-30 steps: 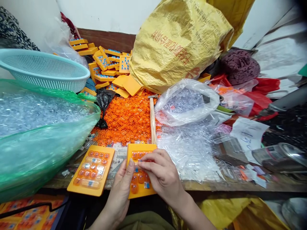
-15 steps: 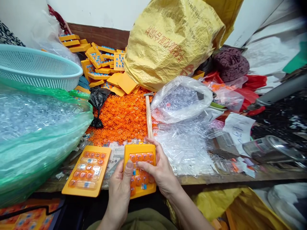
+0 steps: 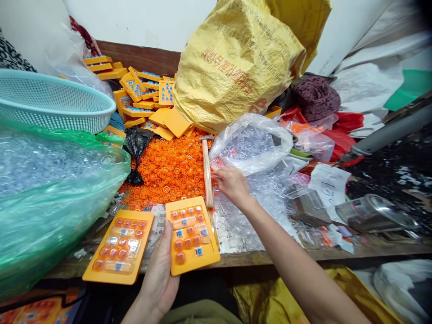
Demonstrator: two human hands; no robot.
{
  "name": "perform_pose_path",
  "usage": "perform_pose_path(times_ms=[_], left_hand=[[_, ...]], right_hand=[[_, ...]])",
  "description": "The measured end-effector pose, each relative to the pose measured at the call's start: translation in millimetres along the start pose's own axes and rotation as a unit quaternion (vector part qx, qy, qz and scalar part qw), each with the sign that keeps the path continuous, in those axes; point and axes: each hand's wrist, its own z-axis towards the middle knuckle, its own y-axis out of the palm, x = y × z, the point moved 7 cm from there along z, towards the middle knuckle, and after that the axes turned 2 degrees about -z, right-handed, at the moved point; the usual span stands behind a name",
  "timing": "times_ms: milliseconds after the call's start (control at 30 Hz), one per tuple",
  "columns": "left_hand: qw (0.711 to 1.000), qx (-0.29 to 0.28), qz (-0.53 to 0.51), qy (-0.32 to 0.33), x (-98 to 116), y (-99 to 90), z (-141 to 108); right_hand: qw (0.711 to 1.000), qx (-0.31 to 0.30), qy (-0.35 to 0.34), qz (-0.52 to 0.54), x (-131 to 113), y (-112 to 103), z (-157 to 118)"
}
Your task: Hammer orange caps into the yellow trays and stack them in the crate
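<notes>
My left hand (image 3: 160, 270) grips the lower left edge of a yellow tray (image 3: 212, 252), thumb on its front. Orange rings and clear caps cover much of the tray's face. A second, similar yellow tray (image 3: 88, 270) lies on the bench to its left. My right hand (image 3: 231, 183) reaches beside the hammer (image 3: 207, 175), at the left edge of the clear plastic pieces (image 3: 243, 216); its fingers are pressed together, and what they hold is too small to name. Left of the hammer spreads a pile of orange rings (image 3: 165, 171).
A green bag of clear pieces (image 3: 50, 216) and a blue basket (image 3: 57, 121) stand at the left. Yellow trays are heaped behind, near a large yellow sack (image 3: 232, 67). A white bag (image 3: 219, 146) and a glass jar (image 3: 361, 211) are at the right.
My right hand has left the tray and moved up and right to the clear pieces beside the hammer. The tray in my left hand is now tilted, with its face uncovered.
</notes>
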Motion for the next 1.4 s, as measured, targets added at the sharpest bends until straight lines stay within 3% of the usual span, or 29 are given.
perform_pose_path(times_ms=[200, 333, 433, 533, 667, 800, 933, 1033, 1133, 1267, 1400], left_hand=[[0.992, -0.075, -0.053, -0.087, -11.1, 1.1, 0.5], [0.984, -0.095, -0.08, -0.128, -12.5, 0.7, -1.9], [0.985, -0.089, -0.078, -0.126, -11.0, -1.4, -1.4], [0.989, -0.086, -0.056, -0.109, -9.9, -4.1, 2.5], [0.99, -0.087, -0.033, -0.109, -13.2, -9.1, 9.2], [0.987, -0.118, -0.041, -0.1, -14.4, -10.4, 12.1], [0.989, -0.124, -0.024, -0.08, -13.8, -12.9, 10.4], [0.99, -0.114, -0.009, -0.077, -13.8, -13.9, 9.2], [0.987, -0.132, -0.024, -0.084, -14.2, -11.2, 10.6], [0.983, -0.144, -0.059, -0.095, -16.0, -11.6, 15.1], [0.977, -0.148, -0.094, -0.12, -19.3, -10.8, 14.8]], right_hand=[[0.991, -0.026, -0.051, -0.123, -0.2, 17.8, 18.9], [0.989, 0.012, -0.084, -0.121, -5.2, 8.7, 8.0], [0.987, 0.068, -0.118, -0.088, -26.5, -5.6, -7.4], [0.978, 0.095, -0.178, -0.047, -74.2, -16.5, -13.3], [0.953, 0.051, -0.298, -0.021, -173.8, -9.4, 2.2], [0.909, -0.027, -0.414, -0.035, -274.4, 30.0, 19.5], [0.886, -0.126, -0.441, -0.068, -328.2, 84.9, 25.8], [0.888, -0.153, -0.428, -0.071, -336.5, 108.5, 26.8], [0.904, -0.12, -0.408, -0.047, -331.5, 109.1, 30.5], [0.919, -0.042, -0.391, 0.012, -323.3, 84.1, 35.4], [0.913, 0.019, -0.395, 0.096, -299.9, 33.3, 20.9]])
